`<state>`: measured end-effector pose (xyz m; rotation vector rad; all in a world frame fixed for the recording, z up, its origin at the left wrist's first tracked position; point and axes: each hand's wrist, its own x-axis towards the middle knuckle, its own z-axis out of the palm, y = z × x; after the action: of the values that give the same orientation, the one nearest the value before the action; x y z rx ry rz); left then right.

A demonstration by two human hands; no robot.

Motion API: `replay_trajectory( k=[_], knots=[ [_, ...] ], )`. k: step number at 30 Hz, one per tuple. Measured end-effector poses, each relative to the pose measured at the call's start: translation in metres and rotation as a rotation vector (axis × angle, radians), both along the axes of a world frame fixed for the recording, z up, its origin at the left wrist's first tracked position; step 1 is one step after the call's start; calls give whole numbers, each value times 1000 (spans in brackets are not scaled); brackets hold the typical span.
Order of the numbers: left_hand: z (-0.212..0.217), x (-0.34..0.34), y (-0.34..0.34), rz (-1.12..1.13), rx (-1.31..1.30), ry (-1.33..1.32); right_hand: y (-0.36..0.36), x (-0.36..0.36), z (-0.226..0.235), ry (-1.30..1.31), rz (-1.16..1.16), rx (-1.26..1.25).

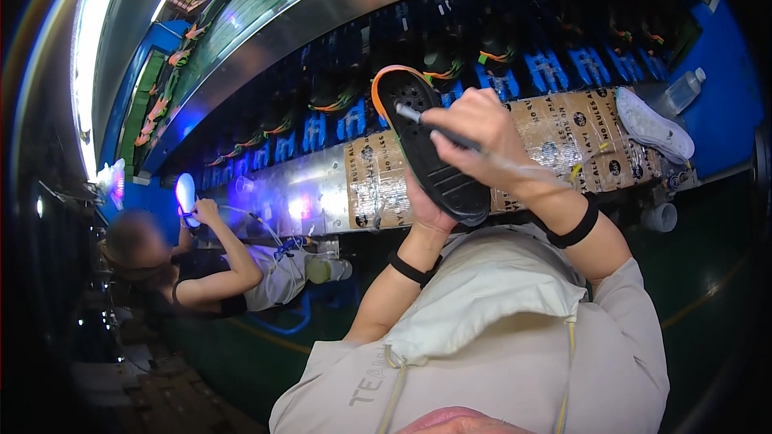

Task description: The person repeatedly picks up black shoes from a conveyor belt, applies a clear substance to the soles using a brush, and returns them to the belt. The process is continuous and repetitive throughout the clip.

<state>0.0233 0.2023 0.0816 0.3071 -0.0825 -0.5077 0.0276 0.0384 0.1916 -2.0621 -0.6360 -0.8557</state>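
Observation:
My left hand (426, 207) holds a black shoe sole (452, 185) from beneath, near its heel end. The sole's toe end points away from me, with an orange rim curving around it and small holes inside. In my right hand (481, 135) is a slim dark-handled brush (450, 137), its pale tip over the inner face near the toe. A thin, pale tube seems to trail from the brush along my right forearm. Whether the tip touches the sole, I cannot tell.
Patterned cardboard (371, 186) covers part of the metal bench. At right lie a white sole (653, 127) and a clear bottle (683, 92). Dark shoes on blue holders (547, 71) line the far side. Leftward, a co-worker (213, 277) holds a brightly lit sole (186, 193).

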Motion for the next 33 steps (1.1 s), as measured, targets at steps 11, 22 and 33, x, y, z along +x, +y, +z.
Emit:
replay_trajectory(
  k=[11, 22, 33],
  knots=[
    [13, 6, 6, -9, -227, -15, 11, -12, 6, -41, 150, -139],
    [24, 23, 17, 121, -4, -129, 5, -17, 18, 35, 521, -159],
    [49, 34, 27, -49, -212, -201, -4, -35, 40, 66, 339, -172]
  ],
)
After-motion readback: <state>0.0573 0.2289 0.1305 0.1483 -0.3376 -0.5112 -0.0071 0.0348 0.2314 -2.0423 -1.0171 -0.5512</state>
